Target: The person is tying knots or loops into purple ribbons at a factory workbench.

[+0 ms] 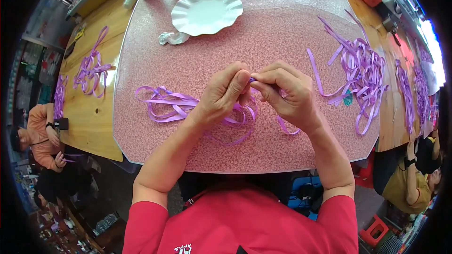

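Pink speckled surface [263, 42] carries the work, its near edge just ahead of the person's red shirt. Left hand [223, 95] and right hand [286, 95] meet at mid-surface, fingertips closed in a pinch on a purple ribbon [174, 105] whose loops trail toward the left edge. A firm, close pinch with the slack kept flat would suit this step. Loose ribbon pile [359, 73] crowds the right edge; a white scalloped plate [206, 10] sits at the far edge. Open room lies between.
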Tool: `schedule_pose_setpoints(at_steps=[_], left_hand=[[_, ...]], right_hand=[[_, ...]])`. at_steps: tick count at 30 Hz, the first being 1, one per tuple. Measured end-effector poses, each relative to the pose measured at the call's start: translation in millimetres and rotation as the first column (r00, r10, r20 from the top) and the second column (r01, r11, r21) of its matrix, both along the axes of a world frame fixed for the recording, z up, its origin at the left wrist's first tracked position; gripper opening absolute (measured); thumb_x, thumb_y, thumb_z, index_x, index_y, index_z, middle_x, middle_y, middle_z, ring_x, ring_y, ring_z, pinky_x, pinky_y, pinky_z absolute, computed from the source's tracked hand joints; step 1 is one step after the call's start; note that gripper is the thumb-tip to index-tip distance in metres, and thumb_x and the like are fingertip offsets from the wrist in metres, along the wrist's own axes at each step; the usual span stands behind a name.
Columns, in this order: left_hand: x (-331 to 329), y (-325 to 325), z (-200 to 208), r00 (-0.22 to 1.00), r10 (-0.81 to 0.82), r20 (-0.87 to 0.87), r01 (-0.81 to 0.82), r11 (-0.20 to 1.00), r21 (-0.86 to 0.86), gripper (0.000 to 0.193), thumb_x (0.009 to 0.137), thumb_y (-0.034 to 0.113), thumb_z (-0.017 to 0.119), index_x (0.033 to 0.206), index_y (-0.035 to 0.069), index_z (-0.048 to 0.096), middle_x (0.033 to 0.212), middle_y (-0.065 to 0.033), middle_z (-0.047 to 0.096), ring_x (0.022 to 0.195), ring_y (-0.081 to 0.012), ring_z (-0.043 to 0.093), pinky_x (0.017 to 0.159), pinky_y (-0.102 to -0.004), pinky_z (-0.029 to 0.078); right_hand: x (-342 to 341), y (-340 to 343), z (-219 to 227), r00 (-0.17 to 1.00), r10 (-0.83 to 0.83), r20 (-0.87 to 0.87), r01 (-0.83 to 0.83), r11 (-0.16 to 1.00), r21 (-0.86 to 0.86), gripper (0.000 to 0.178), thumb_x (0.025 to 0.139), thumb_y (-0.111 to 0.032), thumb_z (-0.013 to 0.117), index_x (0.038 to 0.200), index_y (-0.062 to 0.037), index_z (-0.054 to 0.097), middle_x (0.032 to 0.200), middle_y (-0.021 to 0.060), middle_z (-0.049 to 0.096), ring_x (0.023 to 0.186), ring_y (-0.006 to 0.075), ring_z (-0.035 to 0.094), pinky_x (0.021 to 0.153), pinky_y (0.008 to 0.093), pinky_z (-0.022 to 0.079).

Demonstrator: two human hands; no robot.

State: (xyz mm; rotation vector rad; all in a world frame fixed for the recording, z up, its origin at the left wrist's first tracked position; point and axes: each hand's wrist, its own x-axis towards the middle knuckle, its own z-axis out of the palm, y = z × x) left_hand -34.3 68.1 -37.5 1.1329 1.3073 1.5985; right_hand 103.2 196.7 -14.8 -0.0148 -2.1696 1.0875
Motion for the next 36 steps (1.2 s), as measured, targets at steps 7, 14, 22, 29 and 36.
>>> schedule_pose_setpoints(at_steps=[7, 14, 22, 29, 36], left_hand=[[6.5, 5.9, -12.5, 0.970, 0.120, -0.211, -0.112, 0.992, 0.049, 0.031, 0.106, 0.031, 0.043, 0.097, 0.005, 0.058, 0.074, 0.0026, 0.047, 0.059, -0.0043, 0.043, 0.051, -0.0201, 0.035], [7.7, 7.1, -6.0, 0.987, 0.101, -0.122, -0.104, 0.994, -0.015, 0.030, 0.105, 0.030, 0.046, 0.091, 0.006, 0.057, 0.068, 0.0039, 0.044, 0.057, -0.0045, 0.041, 0.049, -0.0214, 0.033], [1.8, 11.0, -2.3, 0.985, -0.068, 0.159, 0.073, 0.997, -0.023, 0.033, 0.107, 0.035, 0.039, 0.092, 0.008, 0.052, 0.071, 0.0041, 0.042, 0.060, -0.0049, 0.043, 0.050, -0.0204, 0.033], [6.3, 9.1, 0.5, 0.993, 0.014, 0.115, -0.017, 1.000, 0.024, 0.029, 0.107, 0.031, 0.039, 0.095, 0.007, 0.052, 0.073, 0.0028, 0.045, 0.060, -0.0047, 0.045, 0.051, -0.0202, 0.036], [8.8, 7.1, -3.8, 0.990, 0.124, -0.068, -0.111, 0.980, 0.165, 0.026, 0.107, 0.027, 0.041, 0.096, 0.005, 0.052, 0.072, 0.0021, 0.046, 0.061, -0.0043, 0.044, 0.052, -0.0204, 0.037]], right_hand=[[-4.1, -4.9, -1.3, 0.986, -0.089, -0.141, 0.124, 0.956, 0.266, 0.014, 0.080, 0.006, 0.072, 0.092, 0.0027, 0.065, 0.082, 0.0131, 0.064, 0.067, 0.0231, 0.065, 0.055, 0.0318, 0.052], [-3.5, -2.8, -6.0, 0.982, -0.102, -0.158, 0.148, 0.937, 0.318, 0.013, 0.080, 0.006, 0.071, 0.091, 0.0031, 0.065, 0.083, 0.0136, 0.064, 0.069, 0.0251, 0.065, 0.056, 0.0321, 0.052], [-2.3, -1.5, -7.8, 0.999, 0.015, 0.049, 0.003, 0.941, -0.339, 0.012, 0.089, 0.006, 0.064, 0.101, 0.0036, 0.066, 0.098, 0.0087, 0.063, 0.083, 0.0123, 0.066, 0.066, 0.0218, 0.058], [-2.3, -1.2, -9.5, 0.996, 0.091, 0.009, -0.075, 0.865, -0.497, 0.017, 0.090, 0.004, 0.065, 0.107, 0.0031, 0.064, 0.101, 0.0091, 0.063, 0.085, 0.0127, 0.066, 0.067, 0.0220, 0.059], [-1.2, -10.7, 1.9, 0.993, 0.116, -0.005, -0.096, 0.798, -0.594, 0.016, 0.090, 0.004, 0.064, 0.106, 0.0044, 0.064, 0.101, 0.0101, 0.063, 0.085, 0.0132, 0.066, 0.066, 0.0221, 0.059]])
